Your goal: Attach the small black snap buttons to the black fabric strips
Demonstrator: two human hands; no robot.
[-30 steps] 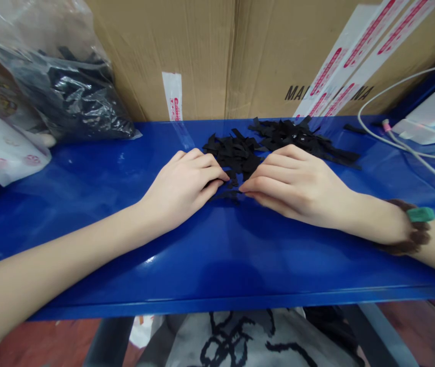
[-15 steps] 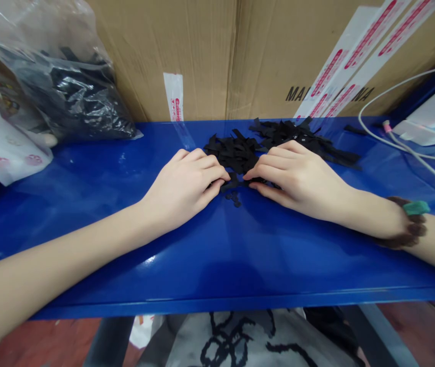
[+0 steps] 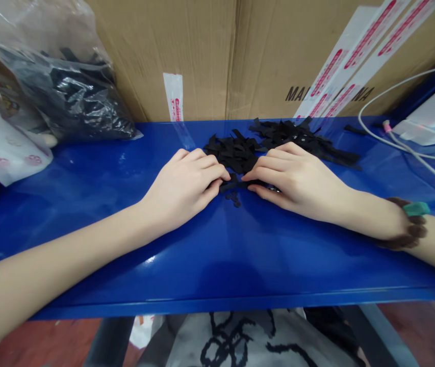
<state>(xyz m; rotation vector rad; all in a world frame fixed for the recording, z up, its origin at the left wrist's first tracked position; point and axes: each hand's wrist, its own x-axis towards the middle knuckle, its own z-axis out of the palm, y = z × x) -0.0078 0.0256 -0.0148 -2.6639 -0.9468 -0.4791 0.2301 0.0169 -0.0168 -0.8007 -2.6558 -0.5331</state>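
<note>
In the middle of the blue table, my left hand (image 3: 186,186) is closed, thumb against fingertips, on a small black fabric strip (image 3: 229,182). My right hand (image 3: 297,176) faces it from the right, its fingertips pressed on the other end of the black strip; something small and whitish shows under its thumb. Just behind the fingers lies a heap of black fabric strips (image 3: 234,150). A second heap of black strips (image 3: 278,131), some with a white letter, is partly hidden by my right hand. Tiny black scraps (image 3: 233,199) lie in front of the fingertips.
A cardboard box (image 3: 202,51) stands along the back of the blue table (image 3: 156,275). At left are a clear plastic bag (image 3: 83,97) of black pieces and a white printed bag (image 3: 6,148). A white cable (image 3: 370,130) and white device (image 3: 431,120) sit at right.
My right fingertips have shifted very slightly left, toward the left hand. My left hand stays almost still, and the heaps have not moved.
</note>
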